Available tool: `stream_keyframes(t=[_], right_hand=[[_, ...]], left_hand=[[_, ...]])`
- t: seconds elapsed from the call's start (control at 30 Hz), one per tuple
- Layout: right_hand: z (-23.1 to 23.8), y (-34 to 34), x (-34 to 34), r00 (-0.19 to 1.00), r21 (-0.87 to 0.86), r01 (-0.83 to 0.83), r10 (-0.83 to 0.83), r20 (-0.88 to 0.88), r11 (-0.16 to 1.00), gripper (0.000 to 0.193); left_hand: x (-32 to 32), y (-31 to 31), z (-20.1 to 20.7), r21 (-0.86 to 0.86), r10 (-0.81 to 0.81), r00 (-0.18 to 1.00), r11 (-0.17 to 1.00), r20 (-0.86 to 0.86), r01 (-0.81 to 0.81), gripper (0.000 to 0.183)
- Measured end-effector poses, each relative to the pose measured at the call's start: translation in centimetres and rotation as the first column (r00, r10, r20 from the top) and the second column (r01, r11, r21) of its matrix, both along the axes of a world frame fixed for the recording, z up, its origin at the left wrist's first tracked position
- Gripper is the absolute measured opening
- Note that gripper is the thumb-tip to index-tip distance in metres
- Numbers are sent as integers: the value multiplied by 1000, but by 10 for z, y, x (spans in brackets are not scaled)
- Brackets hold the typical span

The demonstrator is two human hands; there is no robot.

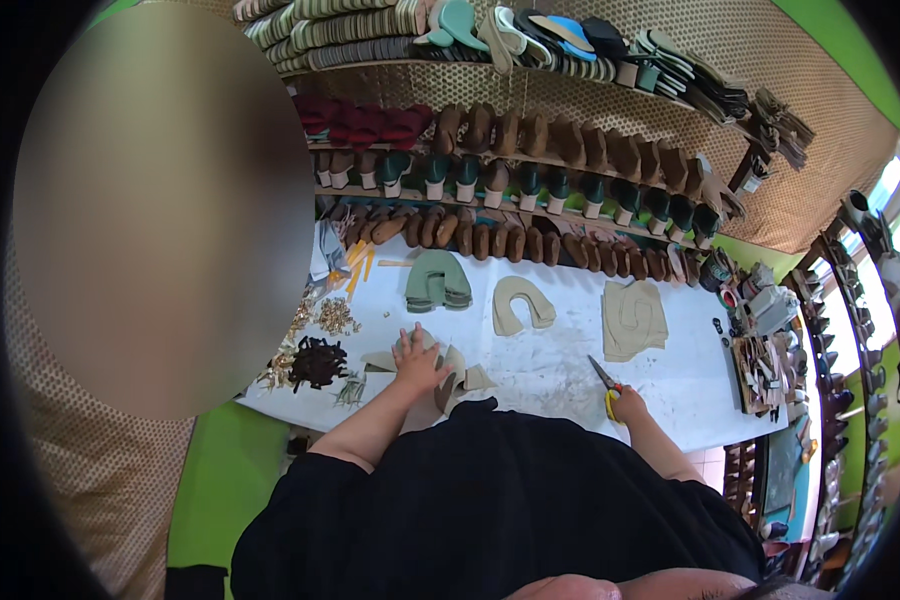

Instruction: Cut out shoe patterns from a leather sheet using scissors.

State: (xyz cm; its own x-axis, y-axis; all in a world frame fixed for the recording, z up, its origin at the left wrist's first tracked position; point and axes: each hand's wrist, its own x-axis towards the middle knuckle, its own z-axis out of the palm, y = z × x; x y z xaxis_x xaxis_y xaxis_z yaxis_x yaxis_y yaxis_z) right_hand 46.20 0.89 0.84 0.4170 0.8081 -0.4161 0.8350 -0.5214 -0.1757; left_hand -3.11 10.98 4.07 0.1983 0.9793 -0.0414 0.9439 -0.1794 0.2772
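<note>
My left hand [419, 361] lies with its fingers spread over several beige cut scraps [478, 378] near the table's front edge. In my right hand [628, 405] is a pair of scissors [606, 380] with yellow and red handles, its dark blades pointing up and to the left over the white tabletop. Beyond my hands lie a stack of green U-shaped pieces [438, 280], a beige U-shaped piece [519, 304] and a larger beige sheet stack [634, 318] with a curved outline on top.
Small gold parts [338, 316] and a heap of dark brown pieces [318, 362] sit left on the white table [560, 350]. Yellow strips [358, 268] lie behind them. Shelves of brown shoe lasts [535, 135] and heeled shoes [530, 187] rise at the back. A box of cards [758, 370] stands right.
</note>
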Motion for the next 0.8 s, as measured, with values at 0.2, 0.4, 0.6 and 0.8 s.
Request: stream_keyframes(t=[0.2, 0.4, 0.6, 0.8], right_hand=[[0, -2, 6, 999, -10, -42, 42, 2, 999, 50], [3, 1, 9, 993, -49, -111, 113, 30, 993, 53], [3, 2, 13, 993, -48, -114, 115, 10, 992, 56], [3, 3, 16, 986, -47, -168, 168, 15, 985, 57]], left_hand=[[18, 10, 12, -270, 77, 997, 960, -28, -81, 65], [22, 29, 21, -239, 62, 998, 969, 13, -58, 50], [48, 24, 108, 87, -249, 968, 964, -20, 250, 22], [63, 6, 174, 278, -355, 934, 901, 32, 333, 9]])
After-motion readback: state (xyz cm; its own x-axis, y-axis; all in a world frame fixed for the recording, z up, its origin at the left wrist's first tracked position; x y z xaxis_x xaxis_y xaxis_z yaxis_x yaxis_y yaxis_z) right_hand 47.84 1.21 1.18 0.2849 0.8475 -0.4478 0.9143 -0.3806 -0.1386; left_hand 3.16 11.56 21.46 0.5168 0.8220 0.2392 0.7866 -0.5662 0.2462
